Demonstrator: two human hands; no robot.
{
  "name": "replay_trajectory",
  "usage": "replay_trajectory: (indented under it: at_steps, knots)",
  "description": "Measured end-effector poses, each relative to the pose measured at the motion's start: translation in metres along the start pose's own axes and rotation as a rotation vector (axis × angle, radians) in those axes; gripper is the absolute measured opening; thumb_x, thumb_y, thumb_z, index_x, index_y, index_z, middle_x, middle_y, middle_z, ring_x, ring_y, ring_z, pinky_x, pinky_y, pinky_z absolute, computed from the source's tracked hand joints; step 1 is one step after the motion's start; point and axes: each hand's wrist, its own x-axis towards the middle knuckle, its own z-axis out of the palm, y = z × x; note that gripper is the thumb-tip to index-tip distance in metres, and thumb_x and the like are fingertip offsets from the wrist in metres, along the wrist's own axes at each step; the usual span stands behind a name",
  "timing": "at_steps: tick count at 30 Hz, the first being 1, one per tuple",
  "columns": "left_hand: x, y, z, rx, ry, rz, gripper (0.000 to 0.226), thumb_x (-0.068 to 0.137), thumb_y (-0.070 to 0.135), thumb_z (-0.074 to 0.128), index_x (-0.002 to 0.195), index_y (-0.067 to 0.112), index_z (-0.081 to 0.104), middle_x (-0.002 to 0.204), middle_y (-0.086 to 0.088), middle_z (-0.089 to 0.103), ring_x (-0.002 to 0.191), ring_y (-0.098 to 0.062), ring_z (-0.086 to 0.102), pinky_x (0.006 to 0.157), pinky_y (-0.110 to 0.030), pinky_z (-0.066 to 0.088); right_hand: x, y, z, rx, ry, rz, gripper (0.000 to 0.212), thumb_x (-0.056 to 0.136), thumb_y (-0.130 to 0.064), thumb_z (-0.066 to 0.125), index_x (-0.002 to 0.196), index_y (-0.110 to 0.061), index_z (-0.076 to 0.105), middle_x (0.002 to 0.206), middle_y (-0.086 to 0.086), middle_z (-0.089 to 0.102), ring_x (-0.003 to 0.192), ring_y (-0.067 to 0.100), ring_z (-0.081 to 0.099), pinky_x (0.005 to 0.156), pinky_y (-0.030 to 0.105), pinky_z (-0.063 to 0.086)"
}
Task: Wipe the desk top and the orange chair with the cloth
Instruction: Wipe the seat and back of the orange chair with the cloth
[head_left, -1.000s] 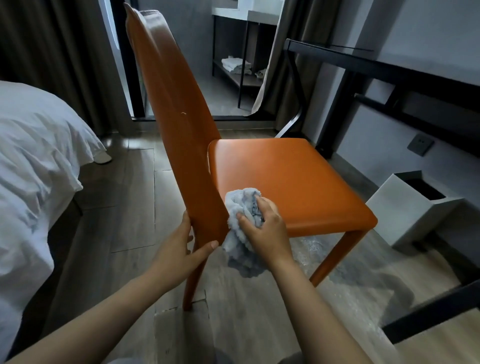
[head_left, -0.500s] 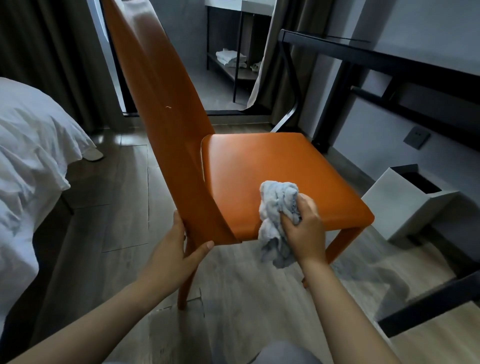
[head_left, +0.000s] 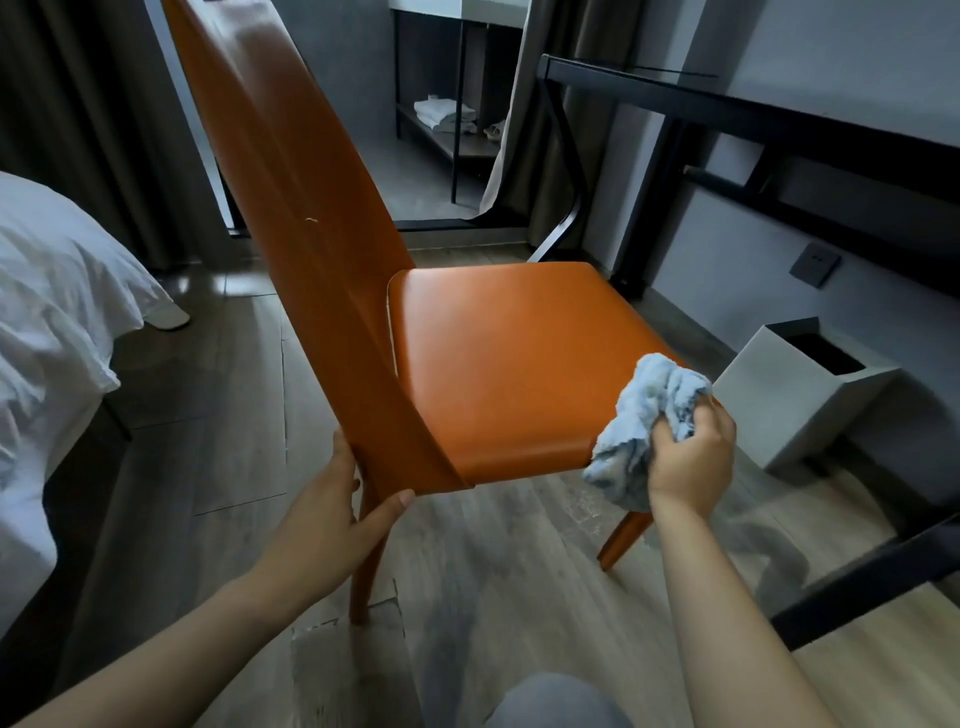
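Fingers (head_left: 670, 441) of the right hand (head_left: 691, 462) are clenched round a bunched blue cloth (head_left: 644, 410), which is pressed against the front corner of the seat, while the left hand (head_left: 332, 514) is wrapped about the lower rear edge of the orange chair (head_left: 498, 358), thumb forward, grasping the frame where back and leg meet. That grip is judged to be there for steadiness, so that the chair is not pushed across the floor (head_left: 208, 395) under the wiping strokes.

Among the larger things, a white bed (head_left: 57, 291) is seen well apart on the left and the black-framed tabletop (head_left: 779, 119) along the right wall, its top surface hardly shown. A white bin (head_left: 800, 389) stands just beside the seat's front corner, near the cloth hand, so little room is left on that side; open floor is available behind and to the left.

The seat's near edge and tall back are judged still to be wiped.
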Motion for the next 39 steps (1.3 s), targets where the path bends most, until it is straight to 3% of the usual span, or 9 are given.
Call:
replay_trajectory:
  at_steps: [8,13,17,21,24,28,32,34,39]
  knots:
    - [-0.004,0.0,-0.008,0.022,-0.04,-0.044,0.1,0.077,0.063,0.05,0.151,0.034,-0.01,0.156,0.005,0.027,0.13,-0.026,0.048,0.103,-0.044,0.045,-0.019,0.007,-0.035,-0.147,0.069,0.279,0.035,0.086,-0.025,0.064,0.119,-0.015,0.059,0.12,0.012,0.058,0.103,0.031,0.059,0.082,0.044,0.052]
    - [-0.017,-0.008,-0.014,0.025,-0.135,-0.103,0.077,0.089,0.049,0.052,0.152,0.022,0.015,0.151,-0.001,0.038,0.13,-0.023,0.048,0.102,-0.037,0.044,-0.059,-0.036,-0.058,-0.073,-0.042,0.201,0.023,0.083,-0.026,0.064,0.104,-0.018,0.062,0.109,0.006,0.062,0.096,0.024,0.059,0.08,0.042,0.053]
    - [-0.029,-0.015,-0.024,-0.021,-0.159,-0.057,0.06,0.09,0.049,0.051,0.143,0.025,0.039,0.144,0.004,0.047,0.128,-0.02,0.049,0.1,-0.036,0.045,-0.098,-0.094,-0.084,0.239,-0.304,0.095,0.018,0.085,-0.031,0.064,0.102,-0.032,0.06,0.101,-0.012,0.063,0.092,0.009,0.062,0.079,0.035,0.055]
    - [-0.042,-0.006,-0.041,-0.234,-0.181,0.032,0.073,0.076,0.062,0.049,0.14,0.027,0.044,0.139,0.013,0.05,0.121,-0.014,0.054,0.098,-0.035,0.048,-0.134,-0.147,-0.109,0.608,-0.669,0.052,0.039,0.088,-0.024,0.067,0.125,-0.033,0.056,0.114,-0.013,0.067,0.104,0.005,0.064,0.084,0.026,0.054]
    - [-0.05,0.005,-0.051,-0.468,-0.186,0.065,0.063,0.074,0.06,0.051,0.132,0.036,0.048,0.132,0.016,0.055,0.117,-0.013,0.058,0.094,-0.039,0.053,-0.153,-0.167,-0.115,0.746,-0.773,0.075,0.049,0.084,-0.024,0.066,0.13,-0.025,0.052,0.115,-0.011,0.067,0.105,0.006,0.065,0.083,0.024,0.054]
    - [-0.06,0.016,-0.056,-0.704,-0.263,0.057,0.034,0.084,0.049,0.048,0.117,0.042,0.05,0.106,0.022,0.067,0.097,-0.002,0.067,0.07,-0.023,0.057,-0.169,-0.187,-0.11,0.737,-0.834,0.063,0.051,0.08,-0.028,0.069,0.127,-0.033,0.05,0.117,-0.013,0.064,0.106,0.001,0.063,0.08,0.02,0.054]
    - [-0.057,0.011,-0.064,-0.771,-0.181,0.053,0.066,0.075,0.063,0.066,0.131,0.034,0.046,0.122,0.008,0.064,0.109,-0.016,0.065,0.087,-0.041,0.057,-0.176,-0.2,-0.102,0.75,-0.877,0.047,0.053,0.081,-0.028,0.069,0.129,-0.034,0.048,0.122,-0.011,0.061,0.11,0.005,0.062,0.083,0.023,0.055]
    - [-0.056,0.008,-0.071,-0.775,-0.12,0.056,0.08,0.065,0.061,0.075,0.133,0.032,0.043,0.122,0.007,0.062,0.107,-0.016,0.065,0.086,-0.04,0.057,-0.177,-0.206,-0.1,0.774,-0.884,0.025,0.057,0.08,-0.029,0.069,0.132,-0.031,0.047,0.123,-0.011,0.062,0.111,0.007,0.062,0.084,0.024,0.055]
    - [-0.057,0.013,-0.1,-0.695,0.113,0.138,0.068,0.064,0.048,0.071,0.124,0.033,0.043,0.116,0.01,0.059,0.101,-0.013,0.065,0.077,-0.033,0.059,-0.165,-0.217,-0.102,0.804,-0.923,-0.001,0.054,0.081,-0.031,0.073,0.13,-0.033,0.05,0.122,-0.015,0.063,0.111,0.006,0.062,0.084,0.027,0.055]
